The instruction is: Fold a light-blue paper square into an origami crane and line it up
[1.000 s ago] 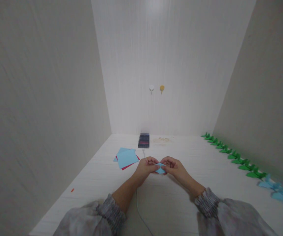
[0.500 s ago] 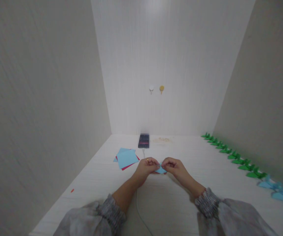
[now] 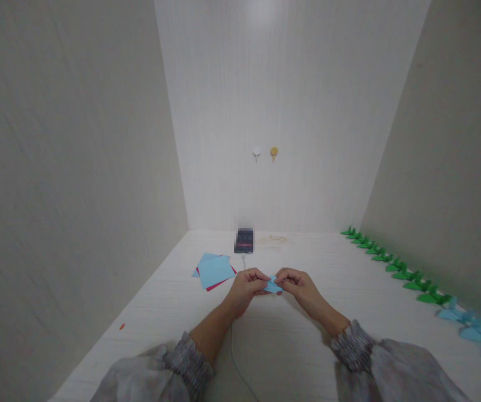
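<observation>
Between my two hands is a small piece of folded light-blue paper (image 3: 273,287), held just above the table. My left hand (image 3: 246,287) pinches its left side, with a ring on one finger. From the other side, my right hand (image 3: 297,285) grips the right part between thumb and fingers. The fingers hide some of the folds. To the left of my left hand lies a loose stack of light-blue paper sheets (image 3: 216,272), with a red sheet (image 3: 215,287) showing beneath.
A phone (image 3: 244,240) with a white cable (image 3: 236,357) lies at the back. Along the right wall runs a row of green folded-paper figures (image 3: 399,269) and light-blue ones (image 3: 475,334). A small orange-red scrap (image 3: 122,326) is at left. Two hooks (image 3: 274,152) are on the back wall.
The folded paper has shifted slightly in my fingers, and more of its upper part shows between my hands. Both hands stay in nearly the same place.
</observation>
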{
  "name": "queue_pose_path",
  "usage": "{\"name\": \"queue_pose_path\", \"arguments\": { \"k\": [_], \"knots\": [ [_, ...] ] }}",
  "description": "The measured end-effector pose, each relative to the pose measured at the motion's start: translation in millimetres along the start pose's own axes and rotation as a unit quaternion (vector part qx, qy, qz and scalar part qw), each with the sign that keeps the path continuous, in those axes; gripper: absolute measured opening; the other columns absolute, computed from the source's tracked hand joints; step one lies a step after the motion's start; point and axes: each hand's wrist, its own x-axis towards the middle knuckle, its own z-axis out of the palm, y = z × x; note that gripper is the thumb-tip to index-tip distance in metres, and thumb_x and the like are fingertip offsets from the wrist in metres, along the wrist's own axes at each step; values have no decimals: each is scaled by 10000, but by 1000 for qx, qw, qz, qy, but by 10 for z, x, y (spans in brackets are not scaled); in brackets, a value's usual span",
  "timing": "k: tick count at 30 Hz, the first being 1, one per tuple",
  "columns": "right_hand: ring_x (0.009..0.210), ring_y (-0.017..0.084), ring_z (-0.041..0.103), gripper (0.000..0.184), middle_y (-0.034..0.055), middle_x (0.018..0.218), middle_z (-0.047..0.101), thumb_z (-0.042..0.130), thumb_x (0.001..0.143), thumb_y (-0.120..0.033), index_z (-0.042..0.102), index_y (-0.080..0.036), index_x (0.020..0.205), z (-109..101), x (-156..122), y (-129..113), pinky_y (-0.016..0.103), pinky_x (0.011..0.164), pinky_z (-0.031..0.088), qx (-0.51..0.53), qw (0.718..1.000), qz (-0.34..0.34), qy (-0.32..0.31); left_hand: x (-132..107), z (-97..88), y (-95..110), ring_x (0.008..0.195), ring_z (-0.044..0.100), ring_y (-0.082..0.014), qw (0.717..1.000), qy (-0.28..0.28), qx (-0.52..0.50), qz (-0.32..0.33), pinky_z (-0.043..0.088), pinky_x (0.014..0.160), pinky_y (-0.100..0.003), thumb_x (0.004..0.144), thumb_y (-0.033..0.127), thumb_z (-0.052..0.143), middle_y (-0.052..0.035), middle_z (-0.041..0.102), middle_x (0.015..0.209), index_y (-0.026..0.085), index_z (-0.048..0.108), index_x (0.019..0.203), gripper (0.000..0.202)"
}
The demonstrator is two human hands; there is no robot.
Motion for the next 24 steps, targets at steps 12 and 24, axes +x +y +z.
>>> {"name": "queue_pose_path", "arguments": {
  "k": [12,24],
  "knots": [
    [544,95,484,169,-20,602,523,585,622,-293,531,-148,690,41,7,-11,225,536,393,-18,999,34,32,33,-13,-51,477,521,-90,996,32,80,30,401,506,-214,489,240,676,6,580,537,115,554,637,229],
    [571,101,495,199,-7,625,535,603,606,-297,523,-152,718,42,15,2,227,544,392,19,998,25,45,69,-40,-65,501,538,-106,995,33,86,40,417,513,-228,484,217,680,9,579,583,143,461,761,360]
  ]
}}
